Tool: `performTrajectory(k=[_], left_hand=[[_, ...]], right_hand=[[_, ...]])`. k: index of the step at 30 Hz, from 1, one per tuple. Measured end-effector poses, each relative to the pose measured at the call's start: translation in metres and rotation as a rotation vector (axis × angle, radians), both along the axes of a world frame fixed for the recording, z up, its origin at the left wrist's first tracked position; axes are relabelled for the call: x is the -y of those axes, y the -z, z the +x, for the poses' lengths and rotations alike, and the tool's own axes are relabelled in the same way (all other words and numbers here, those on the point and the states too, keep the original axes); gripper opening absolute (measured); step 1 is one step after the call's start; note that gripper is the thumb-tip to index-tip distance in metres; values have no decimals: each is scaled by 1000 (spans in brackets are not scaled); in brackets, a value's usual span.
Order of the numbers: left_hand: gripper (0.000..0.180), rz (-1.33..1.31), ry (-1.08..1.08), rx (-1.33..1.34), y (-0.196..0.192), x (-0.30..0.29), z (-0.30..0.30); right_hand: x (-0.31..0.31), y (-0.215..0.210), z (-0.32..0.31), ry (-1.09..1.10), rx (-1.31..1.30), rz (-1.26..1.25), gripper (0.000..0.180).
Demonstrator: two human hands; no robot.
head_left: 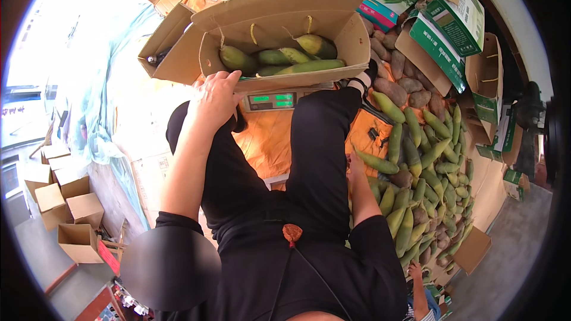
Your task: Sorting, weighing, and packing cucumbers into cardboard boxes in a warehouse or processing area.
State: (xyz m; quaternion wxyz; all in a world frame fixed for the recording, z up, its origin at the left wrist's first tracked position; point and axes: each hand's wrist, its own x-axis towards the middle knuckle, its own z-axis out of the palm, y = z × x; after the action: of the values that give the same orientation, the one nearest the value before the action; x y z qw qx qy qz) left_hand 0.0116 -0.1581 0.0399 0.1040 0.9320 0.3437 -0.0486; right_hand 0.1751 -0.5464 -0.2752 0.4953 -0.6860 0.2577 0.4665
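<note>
An opened cardboard box (pixel 285 15) stands in front of me with several green radishes (pixel 312 66) inside. It sits on a digital scale (pixel 272 101) with a lit green display. My left hand (pixel 217 98) grips the box's near left rim, its fingers bent over the edge. Beside my right knee, my right hand (pixel 357 167) is closed at the left end of a long green radish (pixel 379 163). That radish lies at the edge of the pile, and some of my fingers are hidden.
A large heap of green radishes (pixel 437 187) spreads to my right, with reddish-brown roots (pixel 410 85) beyond it. Green and white cartons (pixel 443 38) lie at the far right. Small empty boxes (pixel 80 244) stand at the left. Another person's hand (pixel 415 270) shows at the lower right.
</note>
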Motion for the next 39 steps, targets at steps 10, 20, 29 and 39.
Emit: performTrajectory(k=[10,20,29,39], left_hand=[[44,26,58,9,0,1,0],[34,31,105,4,-2,1,-2],[30,14,99,37,-2,0,-2],[42,-49,57,-32,-6,1,0]], right_hand=[[36,-102,-8,122,13,68,37],[6,-247,60,93,789,192,37],[-70,-405,111,-2,1068,895,36],[-235,-308,84,-103,285,1040,32]])
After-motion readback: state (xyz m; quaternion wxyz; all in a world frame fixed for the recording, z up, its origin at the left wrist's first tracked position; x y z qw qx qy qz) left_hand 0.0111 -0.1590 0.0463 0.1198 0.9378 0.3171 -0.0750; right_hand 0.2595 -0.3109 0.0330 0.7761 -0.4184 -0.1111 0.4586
